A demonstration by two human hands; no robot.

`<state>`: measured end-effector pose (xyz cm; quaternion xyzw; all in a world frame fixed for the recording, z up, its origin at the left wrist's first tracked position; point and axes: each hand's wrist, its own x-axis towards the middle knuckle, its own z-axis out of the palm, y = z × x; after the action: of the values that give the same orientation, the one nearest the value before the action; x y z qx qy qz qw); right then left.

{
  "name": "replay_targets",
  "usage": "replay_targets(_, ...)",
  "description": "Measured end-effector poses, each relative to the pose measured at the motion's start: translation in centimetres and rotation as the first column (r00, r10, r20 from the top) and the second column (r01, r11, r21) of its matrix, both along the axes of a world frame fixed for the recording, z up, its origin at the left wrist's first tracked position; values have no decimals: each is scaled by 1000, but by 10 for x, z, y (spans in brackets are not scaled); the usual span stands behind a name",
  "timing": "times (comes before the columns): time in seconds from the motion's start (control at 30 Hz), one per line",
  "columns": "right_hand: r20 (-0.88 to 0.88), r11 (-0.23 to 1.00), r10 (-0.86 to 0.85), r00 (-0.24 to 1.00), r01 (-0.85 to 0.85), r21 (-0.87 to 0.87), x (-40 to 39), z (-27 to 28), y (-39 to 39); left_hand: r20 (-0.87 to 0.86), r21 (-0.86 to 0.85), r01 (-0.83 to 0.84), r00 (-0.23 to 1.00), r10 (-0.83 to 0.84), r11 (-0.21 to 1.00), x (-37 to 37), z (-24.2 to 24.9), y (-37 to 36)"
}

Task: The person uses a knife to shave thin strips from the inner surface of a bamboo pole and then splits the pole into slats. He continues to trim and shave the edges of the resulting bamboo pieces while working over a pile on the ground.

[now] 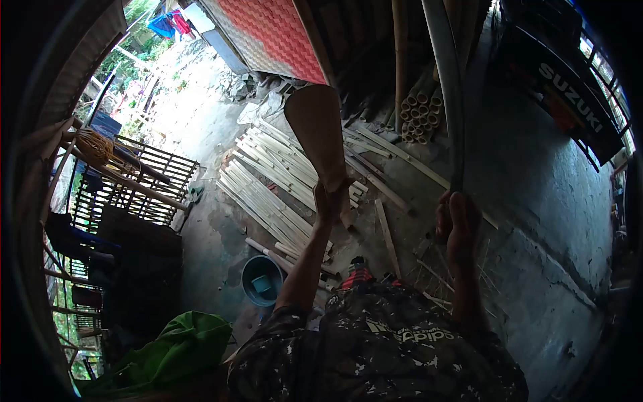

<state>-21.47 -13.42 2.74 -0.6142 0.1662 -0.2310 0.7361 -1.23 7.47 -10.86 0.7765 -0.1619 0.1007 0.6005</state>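
In the head view my left hand (pixel 332 199) is closed around a brown length of bamboo (pixel 313 127). Its broad end rises toward the camera, and a short stub shows below my fist. My right hand (pixel 458 218) grips the handle of a machete (pixel 450 87). The long, slightly curved blade points upward and runs out of the top of the view. The bamboo and the blade are apart. Below and beyond my left hand, split bamboo strips (pixel 268 194) lie in rows on the concrete floor.
Bamboo tubes (pixel 420 114) are stacked with their cut ends facing me. A blue basin (pixel 262 280) sits at lower left, near green cloth (pixel 184 345). A bamboo rack (pixel 127 184) stands left. A dark vehicle marked SUZUKI (pixel 569 94) is at right. Loose strips lie near my feet.
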Motion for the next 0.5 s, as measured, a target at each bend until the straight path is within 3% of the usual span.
replay_targets(0.17,67,980,165,984,-157,-122,6,33,17,20,66,80,996,-82,995,-15,-7,-8)
replay_targets(0.27,155,969,245,957,-238,-66,10,49,23,81,86,99,991,-106,991,-22,8,-10)
replay_targets(0.4,181,974,215,960,-196,-117,11,65,24,45,120,130,990,-136,984,-20,15,-10)
replay_targets(0.5,209,973,199,958,-167,-158,16,71,24,-7,30,155,988,-155,987,-15,4,-13)
